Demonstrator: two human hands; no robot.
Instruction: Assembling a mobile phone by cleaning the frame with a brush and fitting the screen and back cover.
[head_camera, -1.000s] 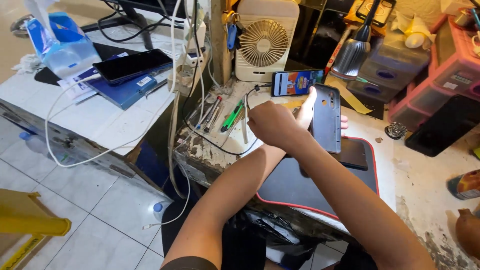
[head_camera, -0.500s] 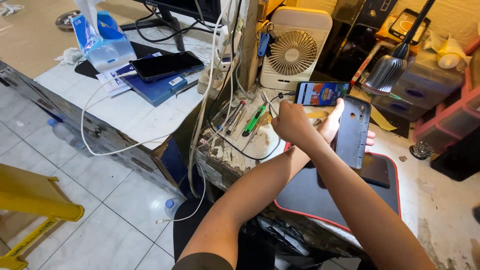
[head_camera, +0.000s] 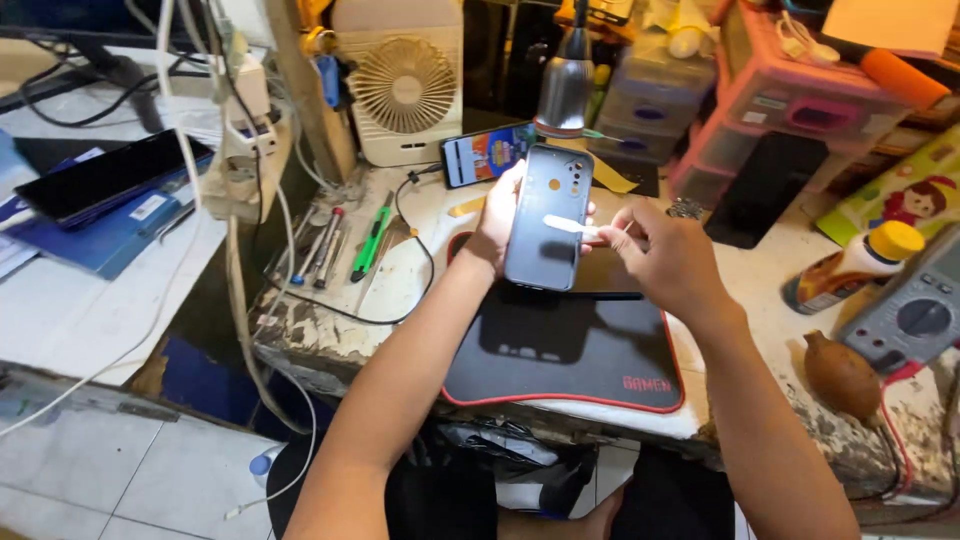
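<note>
While the left hand (head_camera: 497, 222) grips the dark slate-blue phone back (head_camera: 548, 217) upright above the black red-edged rubber mat (head_camera: 570, 350) on the table (head_camera: 400, 285), the right hand (head_camera: 668, 255), at three o'clock, pinches a thin white strip (head_camera: 570, 225) lying across it; a white fan (head_camera: 405, 85) stands at eleven o'clock.

The black mat (head_camera: 580, 355) lies bare below the raised phone (head_camera: 548, 217), so there is open room over it and between the two forearms. Toward the back the way is blocked by the small fan (head_camera: 405, 85), a lit phone (head_camera: 487, 155) propped beside it and a lamp shade (head_camera: 566, 92). On the left, tools (head_camera: 345, 245) and a black cable (head_camera: 415, 250) clutter the bench; on the right stand a bottle (head_camera: 850, 268), a meter (head_camera: 915, 310) and a brown gourd-shaped thing (head_camera: 842, 375).
</note>
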